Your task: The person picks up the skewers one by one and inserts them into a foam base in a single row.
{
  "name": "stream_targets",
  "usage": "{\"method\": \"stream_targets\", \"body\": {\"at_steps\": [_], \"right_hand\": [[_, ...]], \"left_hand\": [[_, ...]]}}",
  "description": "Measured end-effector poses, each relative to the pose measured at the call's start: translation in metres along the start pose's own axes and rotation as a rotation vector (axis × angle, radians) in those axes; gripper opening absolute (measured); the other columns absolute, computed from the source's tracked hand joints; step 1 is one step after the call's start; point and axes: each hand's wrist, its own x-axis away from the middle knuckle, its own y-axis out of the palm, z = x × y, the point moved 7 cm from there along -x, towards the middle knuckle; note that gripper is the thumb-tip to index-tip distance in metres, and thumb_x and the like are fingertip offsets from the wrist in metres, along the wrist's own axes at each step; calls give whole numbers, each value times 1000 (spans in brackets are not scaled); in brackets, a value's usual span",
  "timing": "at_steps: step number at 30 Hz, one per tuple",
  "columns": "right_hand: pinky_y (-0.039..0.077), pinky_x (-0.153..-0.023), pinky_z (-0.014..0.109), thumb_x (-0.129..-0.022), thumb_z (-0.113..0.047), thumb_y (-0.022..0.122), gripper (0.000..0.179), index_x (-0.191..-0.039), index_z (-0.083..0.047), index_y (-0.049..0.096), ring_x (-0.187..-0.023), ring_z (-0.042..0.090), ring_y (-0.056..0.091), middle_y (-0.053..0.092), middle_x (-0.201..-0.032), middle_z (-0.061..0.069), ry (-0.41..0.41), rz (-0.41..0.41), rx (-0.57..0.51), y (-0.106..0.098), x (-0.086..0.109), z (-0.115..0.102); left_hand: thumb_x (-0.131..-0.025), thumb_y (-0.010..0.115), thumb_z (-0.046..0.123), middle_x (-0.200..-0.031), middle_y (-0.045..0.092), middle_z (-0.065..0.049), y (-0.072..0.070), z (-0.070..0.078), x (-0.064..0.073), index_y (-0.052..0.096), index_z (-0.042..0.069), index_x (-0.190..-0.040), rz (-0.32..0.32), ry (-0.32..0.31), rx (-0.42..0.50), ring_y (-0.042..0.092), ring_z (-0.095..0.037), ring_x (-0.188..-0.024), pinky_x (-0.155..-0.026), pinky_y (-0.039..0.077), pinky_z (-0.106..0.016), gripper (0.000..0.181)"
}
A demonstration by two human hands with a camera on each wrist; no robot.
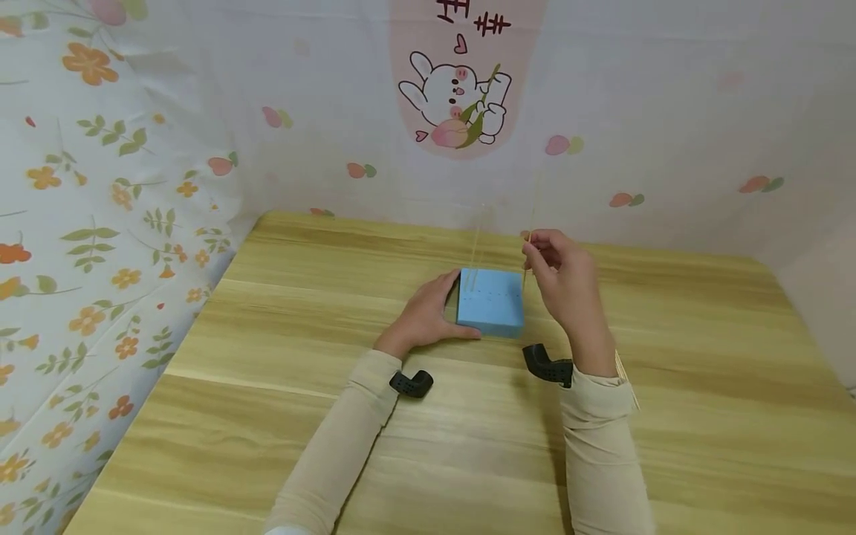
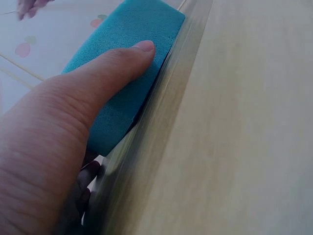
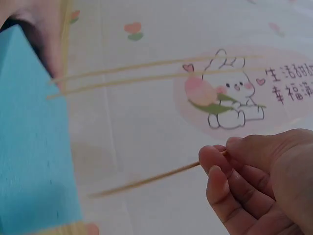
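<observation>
A light blue foam block point(image 1: 491, 308) lies on the wooden table, its top dotted with small dark holes in rows. My left hand point(image 1: 428, 316) grips it from the left, thumb along the near side, other fingers behind at the far left corner. Two thin wooden skewers point(image 3: 146, 66) stand upright in the block toward its left. Between thumb and fingertips, my right hand point(image 1: 565, 279) pinches another skewer point(image 3: 151, 181). This one is near upright at the block's right edge, its lower tip close to the top surface.
Several more skewers point(image 1: 623, 371) lie on the table point(image 1: 702, 431) beside my right wrist, partly hidden by it. Black wrist mounts point(image 1: 547, 365) jut inward from both sleeves. A printed cloth point(image 1: 321, 89) hangs behind the table's back edge.
</observation>
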Motion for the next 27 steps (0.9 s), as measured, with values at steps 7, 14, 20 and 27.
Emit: {"method": "stream_targets", "body": {"at_steps": [7,14,20,27], "right_hand": [[48,-70,11,-102,-7,67,15,-103,6,72,-79,31,74,75,-87,17,-40,16,-35,10,-2,-8],[47,-71,8,-99,-5,70,12,-101,6,74,-79,30,75,75,-88,16,-77,7,-35,16,-3,-14],[55,-75,20,-98,-4,70,11,-102,6,74,-79,29,76,76,-89,16,-102,-43,-31,26,-2,-18],[60,-77,46,-100,-7,70,13,-104,4,74,-81,30,76,76,-89,15,-76,-82,-9,34,0,-15]], "left_hand": [[-74,90,56,-166,33,-11,1,3,0,21,7,-165,2,3,-8,33,-32,-151,-121,30,-49,125],[-74,91,54,-164,37,-11,-1,3,-1,23,8,-165,16,7,2,37,-32,-148,-120,32,-49,123],[-74,91,54,-164,36,-10,-1,3,-1,23,8,-165,12,-9,-2,36,-32,-148,-120,32,-50,123],[-74,91,54,-164,37,-9,0,2,-1,23,8,-165,10,-8,-9,36,-31,-149,-120,31,-49,123]]}}
